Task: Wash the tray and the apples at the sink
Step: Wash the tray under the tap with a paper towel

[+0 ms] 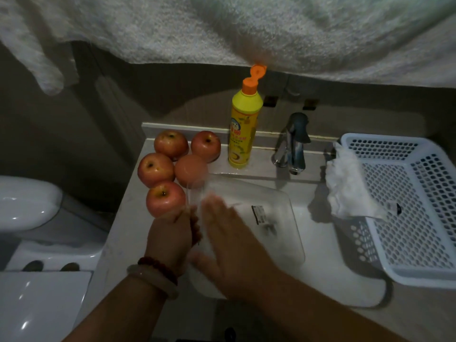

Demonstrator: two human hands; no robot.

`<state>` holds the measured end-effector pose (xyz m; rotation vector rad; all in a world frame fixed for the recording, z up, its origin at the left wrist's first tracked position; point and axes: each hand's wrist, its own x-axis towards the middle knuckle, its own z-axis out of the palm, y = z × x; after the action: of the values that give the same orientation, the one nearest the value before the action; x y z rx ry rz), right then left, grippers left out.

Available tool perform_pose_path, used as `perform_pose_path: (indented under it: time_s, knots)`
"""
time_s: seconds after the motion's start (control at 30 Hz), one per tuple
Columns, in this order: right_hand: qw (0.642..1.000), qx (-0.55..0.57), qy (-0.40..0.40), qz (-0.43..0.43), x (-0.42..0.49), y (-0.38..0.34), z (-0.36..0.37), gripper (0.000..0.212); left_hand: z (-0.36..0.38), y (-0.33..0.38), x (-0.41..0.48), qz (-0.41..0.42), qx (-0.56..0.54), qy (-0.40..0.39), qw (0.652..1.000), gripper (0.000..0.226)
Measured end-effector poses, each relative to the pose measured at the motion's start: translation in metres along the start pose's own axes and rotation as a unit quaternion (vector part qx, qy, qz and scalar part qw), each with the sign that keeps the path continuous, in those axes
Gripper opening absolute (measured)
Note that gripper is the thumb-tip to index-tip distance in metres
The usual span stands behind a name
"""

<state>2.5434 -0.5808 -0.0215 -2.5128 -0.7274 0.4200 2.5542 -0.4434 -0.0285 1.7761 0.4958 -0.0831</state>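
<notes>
Count of items at the sink, as seen from the head view.

Apples: five, grouped on the counter left of the basin: back left (171, 144), back right (206, 145), middle left (156, 169), middle right (190, 170), front (165, 199).

Clear tray (276, 218): one, over the basin.

Yellow bottle (244, 129) with orange flip cap: one.

Tap (293, 144): one.

White perforated basket (404, 208): one, with one white cloth (350, 183) draped over its rim.

Hands: two, left hand (172, 230) and right hand (232, 243).

Wrist bands on the left arm: two, one beaded bracelet (158, 267) and one pale bangle (153, 282).
</notes>
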Motion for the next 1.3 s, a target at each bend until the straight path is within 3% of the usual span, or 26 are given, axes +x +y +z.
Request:
perform_pose_path:
  time_s: [0.07, 0.17, 0.23, 0.33, 0.4, 0.53, 0.57, 0.67, 0.73, 0.87, 0.9, 1.1, 1.17, 1.27, 1.3]
  knots:
    - [1.0, 0.006, 0.0, -0.021, -0.004, 0.007, 0.004, 0.085, 0.006, 0.002, 0.0, -0.013, -0.021, 0.004, 1.0, 0.024]
    - [0.984, 0.024, 0.093, 0.153, -0.004, 0.061, -0.001, 0.097, 0.009, 0.008, -0.005, -0.059, -0.099, 0.01, 0.993, 0.025]
    - [0.975, 0.019, 0.11, 0.19, -0.002, 0.071, -0.005, 0.087, 0.012, 0.01, -0.007, -0.067, -0.119, 0.011, 0.991, 0.024]
    - [0.995, 0.019, 0.089, 0.031, -0.004, 0.029, 0.005, 0.076, 0.021, 0.013, -0.006, -0.048, -0.094, 0.008, 0.994, 0.022]
    - [0.995, 0.02, 0.1, -0.003, -0.009, 0.032, 0.011, 0.07, 0.021, 0.014, -0.007, -0.055, -0.098, 0.015, 0.994, 0.02]
    - [0.954, 0.085, 0.163, 0.238, -0.004, 0.093, -0.001, 0.067, 0.016, 0.017, -0.009, -0.11, -0.18, 0.026, 0.977, 0.023]
    - [0.958, 0.067, 0.165, 0.226, -0.003, 0.089, -0.001, 0.067, 0.018, 0.017, -0.01, -0.099, -0.165, 0.019, 0.981, 0.022]
    - [0.989, 0.04, 0.142, -0.001, -0.005, 0.035, 0.006, 0.065, 0.029, 0.019, -0.011, -0.061, -0.112, 0.013, 0.992, 0.021]
    - [0.992, 0.019, 0.115, -0.057, -0.014, 0.031, 0.012, 0.064, 0.026, 0.019, -0.013, -0.063, -0.117, 0.009, 0.991, 0.021]
    - [0.968, 0.061, 0.121, 0.212, -0.018, 0.108, -0.001, 0.069, 0.015, 0.02, -0.015, -0.098, -0.205, 0.009, 0.974, 0.028]
    - [0.962, 0.042, 0.127, 0.236, -0.015, 0.113, -0.005, 0.071, 0.017, 0.02, -0.015, -0.098, -0.203, 0.012, 0.974, 0.026]
    - [0.994, 0.03, 0.1, -0.023, -0.017, 0.038, 0.004, 0.066, 0.032, 0.022, -0.019, -0.101, -0.172, 0.003, 0.98, 0.021]
    - [0.994, 0.028, 0.091, 0.048, -0.028, 0.073, 0.006, 0.068, 0.026, 0.023, -0.02, -0.1, -0.195, 0.005, 0.976, 0.025]
    - [0.965, -0.019, 0.123, 0.23, -0.029, 0.12, -0.002, 0.096, 0.028, 0.02, -0.018, -0.106, -0.198, 0.022, 0.974, 0.023]
    - [0.961, -0.018, 0.149, 0.23, -0.024, 0.114, -0.004, 0.094, 0.032, 0.019, -0.018, -0.103, -0.191, 0.021, 0.976, 0.019]
